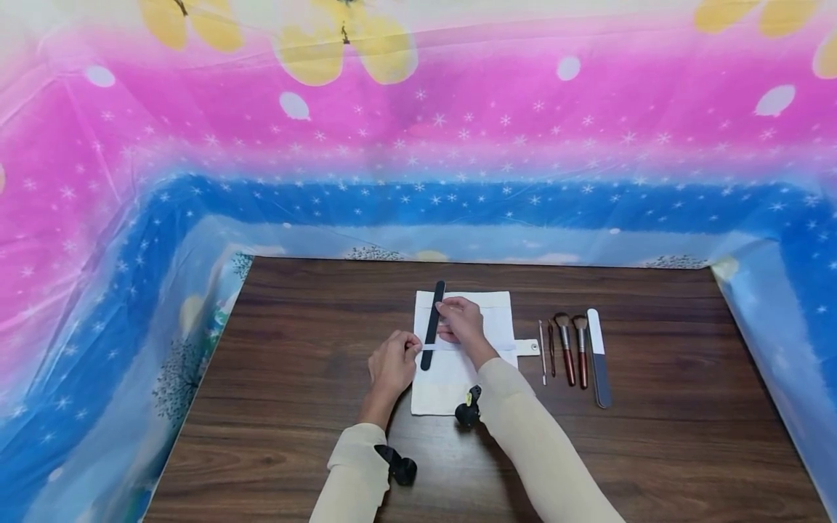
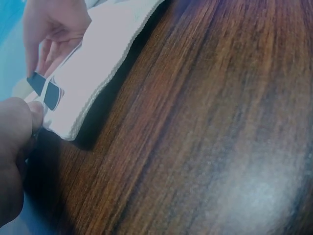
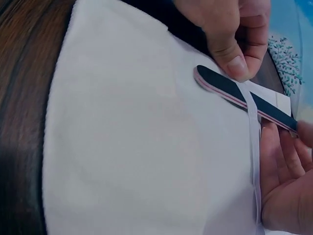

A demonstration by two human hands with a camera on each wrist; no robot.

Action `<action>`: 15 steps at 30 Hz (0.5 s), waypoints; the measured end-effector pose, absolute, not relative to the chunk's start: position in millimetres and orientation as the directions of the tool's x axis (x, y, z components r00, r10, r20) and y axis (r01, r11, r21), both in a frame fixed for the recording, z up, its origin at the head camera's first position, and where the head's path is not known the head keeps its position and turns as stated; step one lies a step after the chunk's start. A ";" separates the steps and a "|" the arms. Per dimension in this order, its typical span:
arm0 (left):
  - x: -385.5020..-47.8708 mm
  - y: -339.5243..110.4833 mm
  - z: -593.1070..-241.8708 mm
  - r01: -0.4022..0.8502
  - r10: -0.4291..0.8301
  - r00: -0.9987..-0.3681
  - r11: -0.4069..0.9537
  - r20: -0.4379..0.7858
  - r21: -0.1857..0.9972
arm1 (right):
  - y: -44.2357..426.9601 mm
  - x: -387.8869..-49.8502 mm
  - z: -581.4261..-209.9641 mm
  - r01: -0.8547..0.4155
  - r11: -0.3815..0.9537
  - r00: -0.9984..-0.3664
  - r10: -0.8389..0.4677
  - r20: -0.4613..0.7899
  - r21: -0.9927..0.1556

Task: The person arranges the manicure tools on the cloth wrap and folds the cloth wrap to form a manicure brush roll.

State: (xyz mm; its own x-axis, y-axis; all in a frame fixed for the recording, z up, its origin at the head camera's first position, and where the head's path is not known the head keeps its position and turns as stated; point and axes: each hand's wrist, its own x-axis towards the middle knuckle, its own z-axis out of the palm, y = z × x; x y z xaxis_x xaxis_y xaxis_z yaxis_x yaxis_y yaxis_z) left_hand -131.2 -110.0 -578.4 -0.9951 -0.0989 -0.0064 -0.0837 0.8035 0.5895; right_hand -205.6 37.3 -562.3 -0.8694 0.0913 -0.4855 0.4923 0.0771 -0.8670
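Container: flat white cloth case (image 1: 434, 396), lying under and between the hands. Narrow white strap (image 3: 254, 137) runs across it. Black rounded-end flat file (image 1: 434, 319), pinkish edge layers visible from the right wrist view, is slipped under the strap: one end out on the near side, the other past the case's far edge. White snap tab (image 1: 527, 347) with round metal snap sticks out just right of the right hand.

Further right of that hand, in a row: thin silvery rod tool (image 1: 542, 356), thin dark brown tool (image 1: 552, 349), two brown-bristled makeup brushes with reddish-brown handles (image 1: 566, 352) (image 1: 581, 356), white-and-grey flat file (image 1: 598, 356).

Surface: dark brown wood-grain tabletop (image 1: 281, 349). Pink, blue and white printed sheet (image 1: 392, 109) hangs beyond the hands and down both sides; snowflake and balloon print.

Pose: left hand (image 1: 392, 359) at the case's left edge, thumb and fingers bent, pinching the strap beside the black file. Right hand (image 1: 464, 319) reaches across the case, thumb and fingers pinching the file's upper part. Cream sleeves (image 1: 356, 472) (image 1: 536, 436) on both arms, small black camera (image 1: 404, 471) (image 1: 467, 414) at each wrist.
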 end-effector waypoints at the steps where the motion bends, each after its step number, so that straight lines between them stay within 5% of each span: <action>1: -131.2 -109.7 -578.7 -0.081 -0.098 -0.995 0.803 -0.003 0.590 | 37.2 -206.1 -561.8 0.496 0.077 -0.867 0.097 -0.488 -0.865; 15: -132.3 -108.9 -580.6 -0.083 -0.108 -0.994 0.797 0.005 0.598 | 48.2 -213.4 -563.8 0.559 0.098 -0.824 -0.046 -0.565 -0.824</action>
